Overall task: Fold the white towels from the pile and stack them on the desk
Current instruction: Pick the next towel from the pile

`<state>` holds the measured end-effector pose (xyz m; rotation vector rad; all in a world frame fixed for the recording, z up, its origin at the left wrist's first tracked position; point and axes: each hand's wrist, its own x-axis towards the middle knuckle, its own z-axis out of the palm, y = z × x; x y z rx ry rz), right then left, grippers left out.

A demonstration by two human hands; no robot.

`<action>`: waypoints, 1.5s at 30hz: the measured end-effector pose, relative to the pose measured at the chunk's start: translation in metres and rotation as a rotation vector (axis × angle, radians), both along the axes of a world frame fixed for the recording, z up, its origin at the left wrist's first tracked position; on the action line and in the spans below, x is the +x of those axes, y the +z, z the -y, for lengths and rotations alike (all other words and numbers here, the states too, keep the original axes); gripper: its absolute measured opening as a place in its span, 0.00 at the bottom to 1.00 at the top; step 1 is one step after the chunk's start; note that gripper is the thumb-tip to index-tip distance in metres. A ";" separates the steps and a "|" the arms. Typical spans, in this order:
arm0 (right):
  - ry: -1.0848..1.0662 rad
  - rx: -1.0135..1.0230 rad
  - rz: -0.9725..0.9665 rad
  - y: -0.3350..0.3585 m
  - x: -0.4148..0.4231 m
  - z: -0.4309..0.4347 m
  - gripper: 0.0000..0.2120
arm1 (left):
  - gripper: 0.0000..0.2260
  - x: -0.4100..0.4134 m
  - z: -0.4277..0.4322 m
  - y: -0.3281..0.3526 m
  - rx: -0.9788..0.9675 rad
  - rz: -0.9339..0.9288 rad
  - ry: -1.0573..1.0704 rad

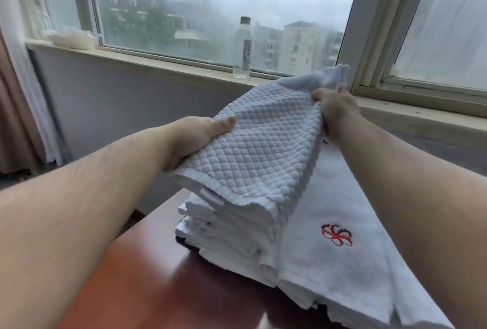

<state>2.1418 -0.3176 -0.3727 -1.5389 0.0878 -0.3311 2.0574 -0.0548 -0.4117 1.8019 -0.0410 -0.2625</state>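
Note:
A folded white towel with a quilted diamond weave (263, 144) is held up in the air, tilted, above the stack. My left hand (195, 136) grips its left edge, thumb lying on top. At the far upper corner my right hand (334, 109) pinches bunched cloth. Beneath it a stack of folded white towels (224, 233) sits on the reddish-brown desk (147, 281). To the right of the stack lies a smoother white towel with a red and blue embroidered emblem (336, 234).
A clear plastic bottle (242, 49) stands on the windowsill (163, 65) behind the desk. Something white and soft (71, 37) lies on the sill at the far left. Curtains (23, 107) hang at the left. The desk's left edge drops to the floor.

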 end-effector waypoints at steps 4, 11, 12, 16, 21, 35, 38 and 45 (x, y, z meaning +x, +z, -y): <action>0.023 -0.341 -0.393 -0.049 0.019 0.006 0.21 | 0.28 0.020 0.005 -0.037 0.447 -0.082 0.080; -0.119 -0.374 -0.255 -0.065 0.045 0.016 0.25 | 0.24 0.035 0.003 -0.044 0.561 0.112 0.076; -0.189 -0.420 -0.176 -0.063 0.049 0.017 0.23 | 0.24 0.036 0.004 -0.043 0.539 0.138 0.082; -0.255 -0.554 -0.235 -0.064 0.057 0.019 0.28 | 0.24 0.040 0.011 -0.042 0.649 0.126 0.096; -0.528 -1.013 0.104 -0.066 0.036 0.014 0.21 | 0.25 0.029 0.026 -0.028 0.802 0.456 0.236; 0.214 -1.101 -0.115 -0.067 0.032 0.013 0.23 | 0.49 0.019 0.061 -0.042 0.776 0.221 -0.011; 0.174 -1.037 -0.112 -0.073 -0.014 0.038 0.18 | 0.43 0.008 0.069 -0.037 0.920 0.298 0.029; -0.003 -1.066 -0.040 -0.073 -0.165 0.096 0.18 | 0.28 -0.075 0.095 -0.039 0.954 0.514 -0.008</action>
